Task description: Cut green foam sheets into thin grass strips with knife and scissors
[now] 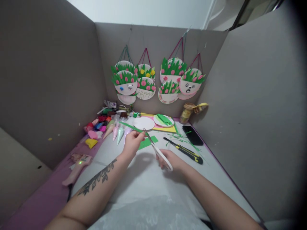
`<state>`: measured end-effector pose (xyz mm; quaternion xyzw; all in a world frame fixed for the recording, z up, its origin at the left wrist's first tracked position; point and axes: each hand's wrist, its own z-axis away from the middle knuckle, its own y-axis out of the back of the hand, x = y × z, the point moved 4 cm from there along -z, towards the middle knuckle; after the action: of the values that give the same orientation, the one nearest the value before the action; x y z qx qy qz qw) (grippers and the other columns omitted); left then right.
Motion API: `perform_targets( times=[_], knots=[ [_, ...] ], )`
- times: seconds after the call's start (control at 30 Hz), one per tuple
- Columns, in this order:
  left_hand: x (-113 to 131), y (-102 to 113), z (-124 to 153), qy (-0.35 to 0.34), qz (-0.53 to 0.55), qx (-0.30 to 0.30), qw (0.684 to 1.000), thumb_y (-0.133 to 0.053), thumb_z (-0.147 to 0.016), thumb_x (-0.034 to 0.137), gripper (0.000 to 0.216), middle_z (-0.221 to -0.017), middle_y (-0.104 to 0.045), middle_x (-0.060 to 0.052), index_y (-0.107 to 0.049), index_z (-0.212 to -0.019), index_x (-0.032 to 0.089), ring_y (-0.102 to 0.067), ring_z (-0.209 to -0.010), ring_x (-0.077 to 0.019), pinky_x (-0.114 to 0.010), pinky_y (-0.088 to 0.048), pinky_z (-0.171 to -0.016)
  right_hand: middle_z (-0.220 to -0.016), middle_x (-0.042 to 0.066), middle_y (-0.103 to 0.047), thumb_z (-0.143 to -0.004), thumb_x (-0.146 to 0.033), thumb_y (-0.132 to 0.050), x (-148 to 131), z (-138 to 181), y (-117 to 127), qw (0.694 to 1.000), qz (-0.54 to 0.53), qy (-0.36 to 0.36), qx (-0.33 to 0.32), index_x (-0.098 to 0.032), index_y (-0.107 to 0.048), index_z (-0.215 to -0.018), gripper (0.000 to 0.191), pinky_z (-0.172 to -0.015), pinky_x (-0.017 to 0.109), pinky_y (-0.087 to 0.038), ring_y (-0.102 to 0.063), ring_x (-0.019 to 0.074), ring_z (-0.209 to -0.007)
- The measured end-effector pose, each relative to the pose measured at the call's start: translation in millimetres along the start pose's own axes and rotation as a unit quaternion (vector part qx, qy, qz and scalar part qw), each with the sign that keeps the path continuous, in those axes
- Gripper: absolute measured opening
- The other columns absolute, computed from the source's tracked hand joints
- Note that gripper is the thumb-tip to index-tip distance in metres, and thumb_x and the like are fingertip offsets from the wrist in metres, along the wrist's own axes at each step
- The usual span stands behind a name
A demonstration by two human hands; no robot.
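1. One long, narrow green paper strip (pixel 130 126) is pinched in the left hand (pixel 131 142), pointing toward ten o'clock.
2. White-handled metal scissors (pixel 162 154) are gripped in the right hand (pixel 171 158), blades at the strip, aimed toward eleven o'clock.
3. Both hands are held apart above the white-covered surface (pixel 115 185).
4. At two o'clock from the right hand, a black-and-yellow utility knife (pixel 185 150) is laid.

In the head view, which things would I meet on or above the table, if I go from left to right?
Pink glue gun, mint-green bag, left hand, white-handled scissors, black phone.
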<state>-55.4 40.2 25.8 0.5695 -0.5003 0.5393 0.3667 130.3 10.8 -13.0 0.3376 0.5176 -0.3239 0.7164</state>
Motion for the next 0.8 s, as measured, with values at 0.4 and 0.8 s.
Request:
perform_targets(
  times=[0.4, 0.8],
  knots=[
    [2.1, 0.8, -3.2, -0.029, 0.007, -0.046, 0.999, -0.068, -0.072, 0.048, 0.034, -0.067, -0.064, -0.002, -0.059, -0.064, 0.016, -0.063, -0.072, -0.0161, -0.029, -0.052, -0.068, -0.056, -0.005, -0.050, -0.052, -0.021, -0.053, -0.5, 2.4, 5.6, 0.999, 0.023, 0.031, -0.005, -0.018, -0.050, -0.066, 0.015, -0.044, 0.020, -0.038, -0.046, 0.0086, -0.047],
    [5.7, 0.7, -3.3, -0.036, 0.001, -0.064, 0.997, -0.068, -0.071, 0.048, 0.034, -0.066, -0.063, -0.002, -0.059, -0.064, 0.016, -0.062, -0.071, -0.0158, -0.028, -0.052, -0.068, -0.055, -0.005, -0.047, -0.064, -0.039, -0.062, 1.4, 2.7, 12.4, 0.996, 0.065, 0.054, -0.015, -0.018, -0.049, -0.067, 0.025, -0.044, 0.020, -0.036, -0.045, 0.0078, -0.046]
  ],
)
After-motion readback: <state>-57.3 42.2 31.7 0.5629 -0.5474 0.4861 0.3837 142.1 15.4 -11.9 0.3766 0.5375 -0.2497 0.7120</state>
